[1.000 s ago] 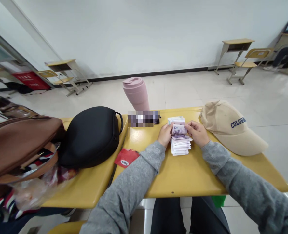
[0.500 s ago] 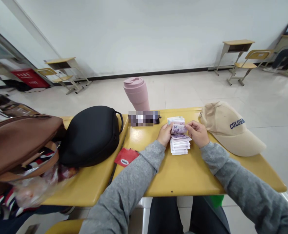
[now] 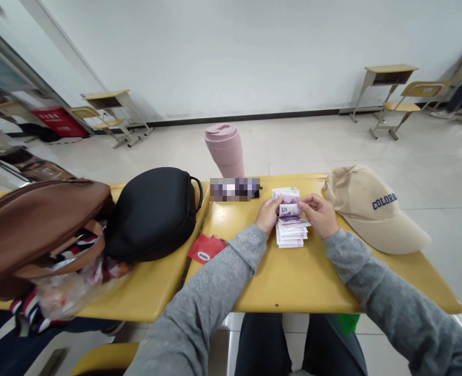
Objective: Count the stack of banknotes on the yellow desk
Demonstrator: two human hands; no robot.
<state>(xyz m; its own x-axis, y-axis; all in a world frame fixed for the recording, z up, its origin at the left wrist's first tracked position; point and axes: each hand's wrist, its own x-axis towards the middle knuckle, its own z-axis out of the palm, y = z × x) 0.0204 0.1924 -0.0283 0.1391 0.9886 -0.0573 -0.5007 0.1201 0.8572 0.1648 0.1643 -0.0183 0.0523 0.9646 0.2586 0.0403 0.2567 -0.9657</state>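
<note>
Purple note [image 3: 289,210] is pinched by left hand [image 3: 269,215] and right hand [image 3: 321,214]; thin, limp paper, best held by its edges.

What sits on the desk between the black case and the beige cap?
In the head view, between the black case and the beige cap lie a red packet, both hands, left and right, and their banknotes.

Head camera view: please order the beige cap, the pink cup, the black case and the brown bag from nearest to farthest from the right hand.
From the right hand:
1. Beige cap, just to its right on the same desk.
2. Pink cup, beyond the desk's far edge, to the left.
3. Black case, on the neighbouring desk, left.
4. Brown bag, far left.
</note>
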